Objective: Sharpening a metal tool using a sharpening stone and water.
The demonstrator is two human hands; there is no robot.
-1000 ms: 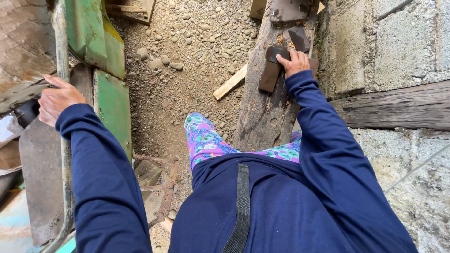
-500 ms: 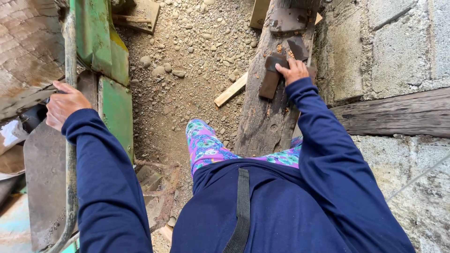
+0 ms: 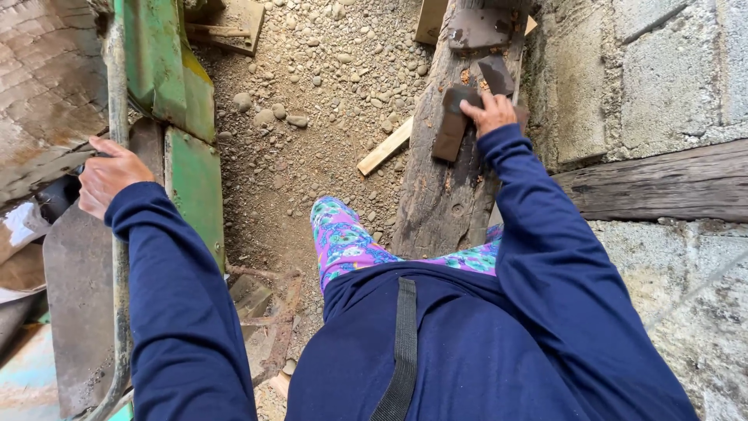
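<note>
My left hand (image 3: 109, 175) grips a thin grey metal pipe (image 3: 118, 257) that runs along a green painted panel (image 3: 191, 187) on the left. My right hand (image 3: 491, 113) rests on a weathered wooden post (image 3: 444, 195), its fingers over a dark metal bracket (image 3: 453, 125) fixed to the post. Both arms wear dark blue sleeves. A leg in bright floral trousers (image 3: 347, 238) shows between the two arms, above gravel ground.
Gravel ground (image 3: 312, 101) lies below. A short pale wood offcut (image 3: 384, 146) rests beside the post. A concrete block wall (image 3: 639, 70) with a dark timber beam (image 3: 662, 183) stands on the right. Rusty metal sheet (image 3: 78, 304) and scrap sit at lower left.
My left hand has slid a little lower and toward me along the pipe. My right hand stays on the bracket at the post; the view has shifted slightly.
</note>
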